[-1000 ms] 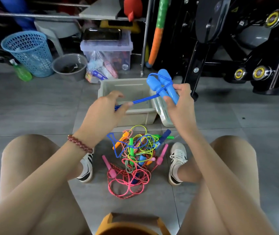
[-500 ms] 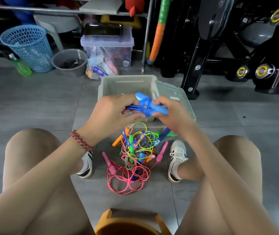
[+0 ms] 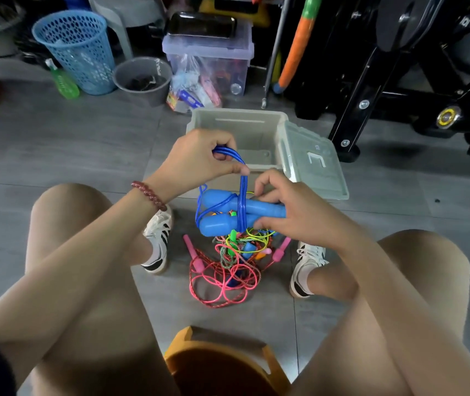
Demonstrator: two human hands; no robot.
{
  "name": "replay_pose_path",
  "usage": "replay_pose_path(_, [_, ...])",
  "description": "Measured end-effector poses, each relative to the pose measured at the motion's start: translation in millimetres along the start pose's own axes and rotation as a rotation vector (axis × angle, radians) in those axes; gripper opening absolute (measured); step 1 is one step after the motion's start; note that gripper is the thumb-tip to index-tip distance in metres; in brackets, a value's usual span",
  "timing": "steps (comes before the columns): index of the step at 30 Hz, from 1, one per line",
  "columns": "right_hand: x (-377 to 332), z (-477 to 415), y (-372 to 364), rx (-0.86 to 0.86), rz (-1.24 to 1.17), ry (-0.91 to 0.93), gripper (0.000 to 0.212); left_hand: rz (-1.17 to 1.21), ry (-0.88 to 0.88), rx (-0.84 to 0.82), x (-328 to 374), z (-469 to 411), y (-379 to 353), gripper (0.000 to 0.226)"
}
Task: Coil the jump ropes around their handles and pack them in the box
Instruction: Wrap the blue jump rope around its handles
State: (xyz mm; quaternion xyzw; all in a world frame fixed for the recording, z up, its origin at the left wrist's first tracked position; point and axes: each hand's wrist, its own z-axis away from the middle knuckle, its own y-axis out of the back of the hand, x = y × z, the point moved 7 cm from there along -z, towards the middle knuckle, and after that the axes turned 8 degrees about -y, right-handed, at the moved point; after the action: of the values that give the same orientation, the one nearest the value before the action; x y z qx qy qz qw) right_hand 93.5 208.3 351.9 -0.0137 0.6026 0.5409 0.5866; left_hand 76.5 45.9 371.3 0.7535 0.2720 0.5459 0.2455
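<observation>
Right hand [image 3: 299, 215]: fingers and thumb curled round the narrow ends of two blue handles [image 3: 219, 212], which lie side by side and roughly level, bulbous ends to the left, held in the air above the floor. Left hand [image 3: 196, 161]: fingers closed on a bunch of blue cord [image 3: 242, 190], drawn up taut from the handles. Several turns cross both handles at their middle, and a loose loop hangs past the bulbous ends. Red bead bracelet [image 3: 149, 195] on the left wrist.

Box [image 3: 236, 121]: pale grey plastic, open, standing on the grey tiled floor [image 3: 70, 144] just beyond the hands. Lid [image 3: 316, 167] tilted against its right side.

Pile of jump ropes [image 3: 233, 261]: tangled on the floor between the two shoes [image 3: 158, 238], below the held handles — pink, red, green, yellow and blue cords, with pink handles [image 3: 195, 258] at either side.

Far edge of the floor: blue mesh basket [image 3: 76, 50], grey bucket [image 3: 142, 78], green bottle [image 3: 63, 82] lying beside the basket, clear lidded tub [image 3: 211, 55], black machine frame [image 3: 399, 81] toward the far right corner.

Near edge — orange stool [image 3: 222, 364], between the knees.
</observation>
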Motion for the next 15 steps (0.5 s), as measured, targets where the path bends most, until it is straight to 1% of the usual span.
replay_pose_path(3, [-5.3, 4.0, 3.9, -0.003, 0.001, 0.023, 0.047, 0.124, 0.027, 0.004, -7.5, -1.7, -1.1, 0.043])
replay_pose_path(7, [-6.4, 4.5, 2.7, -0.006, 0.034, 0.036, 0.051, 0.314, -0.021, -0.004, 3.0, -1.4, -4.5, 0.028])
replay_pose_path(11, [-4.1, 1.6, -1.1, -0.015, 0.094, 0.027, 0.051, 0.314, -0.081, -0.007, 12.6, -0.3, -7.3, 0.028])
replay_pose_path(13, [-8.7, 2.8, -5.3, -0.034, 0.1, 0.041, 0.051, 0.298, -0.087, -0.034, 13.8, -0.5, -8.5, 0.027])
replay_pose_path(15, [-13.0, 4.7, -8.2, -0.047, 0.077, 0.059, 0.047, 0.283, -0.075, -0.053, 12.8, -1.3, -8.3, 0.031])
